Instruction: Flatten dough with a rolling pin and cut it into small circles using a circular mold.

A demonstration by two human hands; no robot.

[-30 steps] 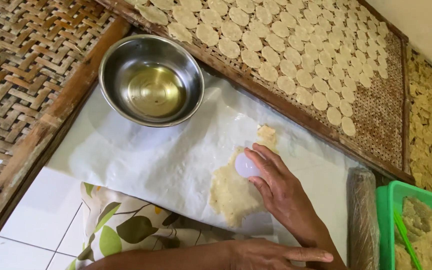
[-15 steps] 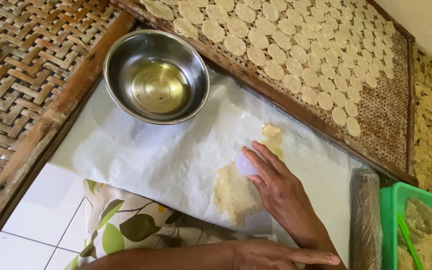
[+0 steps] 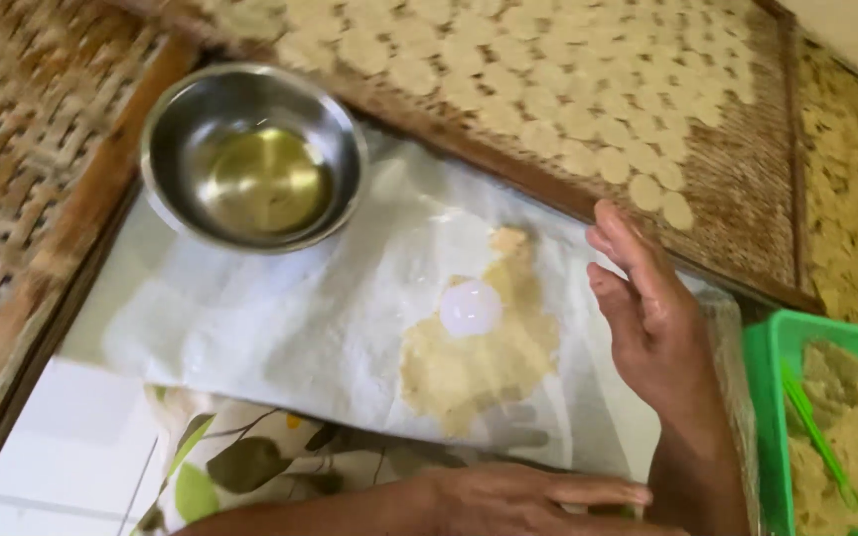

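Observation:
A flattened sheet of pale dough [image 3: 479, 352] lies under clear plastic film [image 3: 320, 298] on the work surface. A small round white cutter [image 3: 470, 307] rests on top of the dough with no hand on it. My right hand [image 3: 652, 318] hovers just right of the dough, fingers straight and slightly apart, holding nothing. My left hand [image 3: 538, 494] lies flat along the near edge of the plastic, pressing on it, fingers pointing right.
A steel bowl [image 3: 166, 129] with a little oil stands at the back left. Behind it, a woven drying tray [image 3: 737, 189] carries several round dough discs [image 3: 548, 89]. A green tub [image 3: 772, 397] of dough is at the right. A leaf-print cloth [image 3: 250, 457] lies under the plastic.
My right hand has let go of the round white cutter and lifted away to the right, leaving it on the dough. The view has shifted closer.

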